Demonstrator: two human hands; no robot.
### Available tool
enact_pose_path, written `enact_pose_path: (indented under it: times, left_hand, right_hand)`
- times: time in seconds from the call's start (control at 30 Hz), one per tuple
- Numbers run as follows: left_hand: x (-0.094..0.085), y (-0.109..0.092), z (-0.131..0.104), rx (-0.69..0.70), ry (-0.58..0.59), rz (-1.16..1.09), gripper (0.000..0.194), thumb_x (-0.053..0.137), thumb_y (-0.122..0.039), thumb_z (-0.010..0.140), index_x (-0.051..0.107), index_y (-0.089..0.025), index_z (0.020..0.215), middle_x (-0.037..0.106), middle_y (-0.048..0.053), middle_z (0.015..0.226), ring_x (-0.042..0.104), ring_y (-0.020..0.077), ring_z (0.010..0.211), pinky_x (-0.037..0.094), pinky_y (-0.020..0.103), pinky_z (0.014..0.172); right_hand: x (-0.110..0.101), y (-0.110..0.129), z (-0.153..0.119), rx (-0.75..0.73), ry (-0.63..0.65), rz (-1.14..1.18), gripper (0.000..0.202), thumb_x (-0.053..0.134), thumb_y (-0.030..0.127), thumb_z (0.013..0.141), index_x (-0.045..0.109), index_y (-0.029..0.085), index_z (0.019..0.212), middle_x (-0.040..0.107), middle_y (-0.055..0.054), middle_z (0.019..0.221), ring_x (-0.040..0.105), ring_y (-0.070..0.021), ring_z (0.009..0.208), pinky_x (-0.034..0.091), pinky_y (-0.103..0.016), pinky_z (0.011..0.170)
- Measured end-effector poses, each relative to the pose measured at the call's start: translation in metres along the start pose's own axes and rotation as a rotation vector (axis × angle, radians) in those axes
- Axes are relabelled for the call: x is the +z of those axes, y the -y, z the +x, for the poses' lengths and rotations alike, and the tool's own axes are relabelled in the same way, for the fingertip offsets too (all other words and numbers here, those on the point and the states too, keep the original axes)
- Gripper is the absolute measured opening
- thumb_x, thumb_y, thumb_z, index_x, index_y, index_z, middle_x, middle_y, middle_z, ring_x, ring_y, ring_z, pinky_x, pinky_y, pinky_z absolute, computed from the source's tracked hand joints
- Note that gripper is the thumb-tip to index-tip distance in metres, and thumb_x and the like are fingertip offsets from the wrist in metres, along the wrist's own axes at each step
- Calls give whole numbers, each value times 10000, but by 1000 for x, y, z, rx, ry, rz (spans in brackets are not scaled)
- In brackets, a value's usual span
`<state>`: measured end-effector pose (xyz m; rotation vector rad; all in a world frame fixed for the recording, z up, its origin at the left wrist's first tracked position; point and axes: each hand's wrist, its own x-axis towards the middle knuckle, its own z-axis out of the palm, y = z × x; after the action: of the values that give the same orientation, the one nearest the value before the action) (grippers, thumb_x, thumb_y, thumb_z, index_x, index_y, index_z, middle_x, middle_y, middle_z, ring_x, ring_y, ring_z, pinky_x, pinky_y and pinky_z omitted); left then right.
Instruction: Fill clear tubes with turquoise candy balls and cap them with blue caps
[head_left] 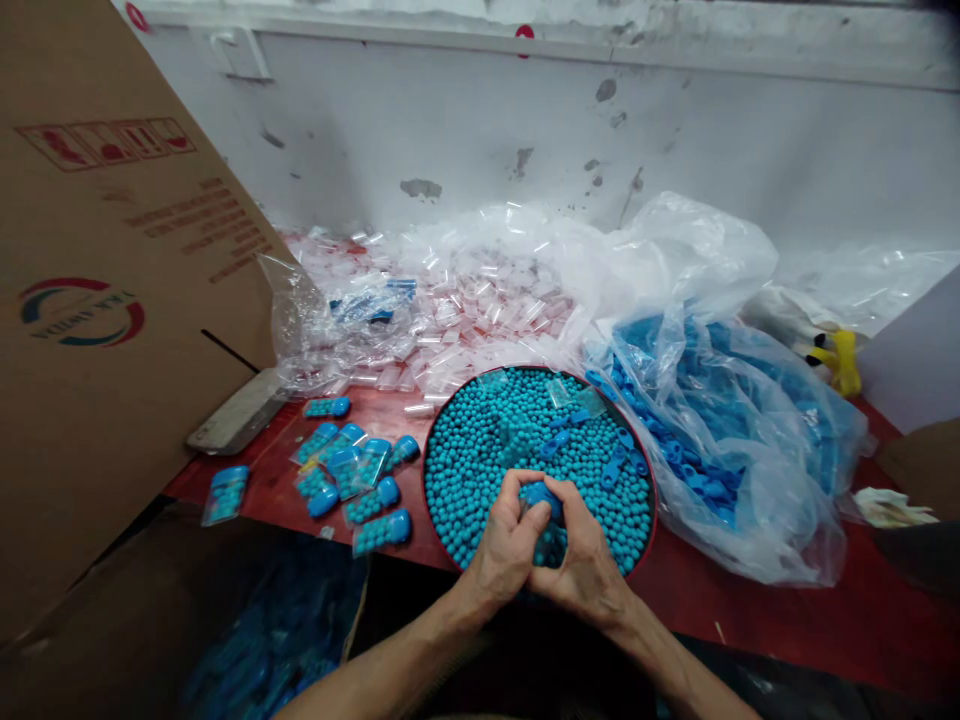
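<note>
Fingers [514, 490] of both hands pinching rounded blue cap [541, 497] | smooth turquoise beads [480, 430] beneath

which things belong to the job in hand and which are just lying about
Likely in the work:
blue-topped piece between left hand and right hand
tub of turquoise beads
blue caps in clear bag
clear sleeves behind the tub
filled packs at left

Seemingly just lying about:
yellow-and-black thing
crumpled white scrap
grey slab by the carton
</note>
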<state>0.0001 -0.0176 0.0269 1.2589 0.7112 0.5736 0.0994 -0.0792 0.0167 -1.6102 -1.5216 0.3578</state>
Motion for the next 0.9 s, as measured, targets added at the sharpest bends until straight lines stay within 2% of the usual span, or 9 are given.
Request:
enact_pose_path:
  times: [0.17, 0.3, 0.37, 0.43, 0.53, 0.67, 0.73, 0.83, 0.9]
  left_hand:
    - [-5, -9, -4, 21, 73, 21, 291, 456, -288, 787, 373, -174, 1042, 478, -21, 736, 458, 82, 631, 382, 201, 606]
    - [-1, -13, -8, 95, 15, 152, 174, 435, -245, 791, 421, -169, 947, 513, 0, 800, 489, 114, 742, 394, 237, 717]
    - [1, -11, -9, 113, -34, 237, 143, 424, -233, 792, 429, -171, 921, 517, -2, 769, 493, 121, 727, 393, 239, 702]
    - [0, -9, -9, 117, -66, 304, 149, 415, -225, 792, 436, -173, 931, 524, -2, 760, 498, 127, 726, 388, 243, 697]
    - [-7, -4, -9, 101, -18, 327, 194, 414, -222, 790, 434, -179, 978, 535, -4, 784, 502, 131, 748, 384, 250, 714]
    - [-15, -6, -7, 78, 46, 415, 183, 457, -253, 766, 455, -171, 930, 519, -11, 768, 479, 127, 717, 374, 247, 684]
    - [-16, -10, -6, 83, 53, 454, 185, 467, -268, 760, 463, -171, 917, 511, -15, 751, 469, 124, 700, 370, 243, 669]
    - [-15, -15, -6, 97, 48, 456, 175, 470, -284, 759, 477, -172, 894, 511, -12, 750, 473, 121, 696, 375, 231, 641]
    - [-14, -16, -6, 61, 74, 415, 172, 460, -282, 763, 471, -179, 900, 499, -24, 712, 475, 106, 624, 374, 209, 559]
  right_hand:
    - [-6, 2, -1, 12, 107, 64, 690, 575, 175, 598, 277, 171, 1221, 476, -110, 1159, 520, -221, 1010, 459, -328, 826]
    - [-5, 6, -3, 3, 56, 21, 660, 577, 175, 607, 291, 157, 1202, 496, -120, 1120, 527, -228, 994, 466, -330, 812]
    - [-3, 6, -5, -4, 48, 9, 641, 582, 187, 616, 299, 146, 1190, 508, -130, 1095, 545, -229, 960, 478, -326, 784]
    - [-3, 4, -4, 3, 93, 22, 630, 575, 183, 633, 300, 144, 1199, 504, -132, 1109, 553, -221, 947, 481, -322, 776]
    - [-11, 0, 0, 39, 200, 90, 593, 580, 195, 666, 343, 158, 1209, 513, -111, 1135, 536, -210, 983, 461, -325, 814]
    - [-24, -11, 13, 161, 229, 223, 227, 450, 257, 807, 568, 194, 991, 637, -34, 885, 587, -166, 842, 474, -297, 761]
    - [-27, -16, 17, 190, 208, 283, 223, 435, 260, 818, 591, 200, 965, 647, -22, 852, 594, -155, 804, 477, -287, 743]
    - [-27, -20, 18, 205, 224, 352, 289, 486, 265, 789, 559, 217, 1064, 631, -27, 976, 582, -168, 878, 466, -307, 790]
    - [-25, -22, 17, 238, 242, 413, 286, 500, 280, 780, 573, 226, 1051, 624, -24, 1001, 579, -173, 896, 465, -316, 801]
